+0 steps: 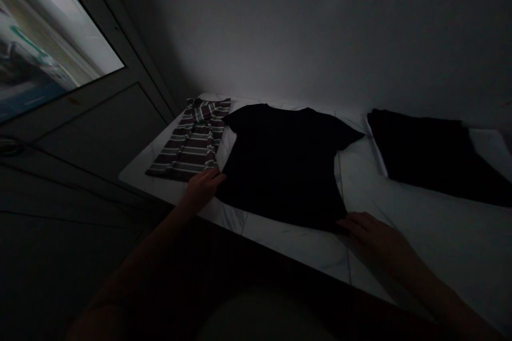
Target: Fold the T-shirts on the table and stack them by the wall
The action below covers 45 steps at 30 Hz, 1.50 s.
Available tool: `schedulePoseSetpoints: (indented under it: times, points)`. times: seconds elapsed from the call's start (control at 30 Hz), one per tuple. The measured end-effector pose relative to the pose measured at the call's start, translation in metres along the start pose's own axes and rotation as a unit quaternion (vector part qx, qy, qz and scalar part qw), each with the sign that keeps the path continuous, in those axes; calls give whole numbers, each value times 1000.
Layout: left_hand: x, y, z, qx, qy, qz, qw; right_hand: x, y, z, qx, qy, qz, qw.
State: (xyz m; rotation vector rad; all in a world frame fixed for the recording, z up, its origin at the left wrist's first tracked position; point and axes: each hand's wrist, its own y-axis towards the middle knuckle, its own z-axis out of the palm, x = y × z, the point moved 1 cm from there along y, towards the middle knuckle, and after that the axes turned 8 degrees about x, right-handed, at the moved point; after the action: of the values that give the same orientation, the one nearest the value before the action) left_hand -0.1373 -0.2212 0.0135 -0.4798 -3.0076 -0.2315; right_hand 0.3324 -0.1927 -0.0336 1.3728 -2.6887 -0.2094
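Shirt point(284, 165) flat on the bench point(448, 239), left hand point(203, 187) and right hand point(370, 231) pinched nearly closed on its hem corners: straightening, seemingly; next move needs even tension!

At far left, a grey door point(150, 103) with a bright pane point(90, 45), a green streak point(26, 42) and blurred shapes point(24, 77) in it. At the back, a plain, dim wall point(300, 26). Against it, a marbled table point(432, 223) with a rounded left corner. Near that end, a striped garment point(186, 151), laid flat, creased; at far right, black cloth point(432, 154) over white cloth point(494, 143).
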Motion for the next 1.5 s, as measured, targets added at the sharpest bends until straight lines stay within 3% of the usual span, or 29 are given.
schedulePoseSetpoints:
  times: [0.17,0.27,0.53,0.67,0.83,0.93,1.0,1.1,1.17,1.23,1.3,1.37,1.43,1.5]
  points:
    - [32,-30,5,-62,-43,3,997,-6,-20,3,-21,27,88,996]
    - [39,-42,10,-64,-82,27,994,-7,-29,7,-26,59,121,991]
    - [42,-56,6,8,-67,59,996,-7,-41,10,-51,91,77,992]
    - [40,-52,-3,62,-39,65,995,4,-40,7,1,106,51,993]
    - [34,-40,-33,212,-71,40,974,18,-18,-27,96,135,44,985]
    - [29,-12,-53,302,-122,55,944,13,23,-50,161,141,41,976]
    - [19,28,-59,325,-115,62,937,5,70,-59,176,122,67,975]
    - [-14,113,-49,268,-64,51,960,-8,162,-53,145,93,155,973]
    - [-42,168,-31,198,-56,23,978,-15,219,-39,114,64,254,958]
    - [-62,204,-5,128,-52,-48,989,-22,256,-18,77,57,341,935]
    - [-63,215,23,95,-45,-101,989,-33,266,6,72,68,390,915]
    - [-45,208,45,97,-44,-125,986,-53,253,29,90,70,391,913]
    - [-14,194,55,101,-38,-137,985,-77,230,42,109,52,385,915]
    - [13,185,53,101,-14,-153,983,-101,213,45,122,29,415,901]
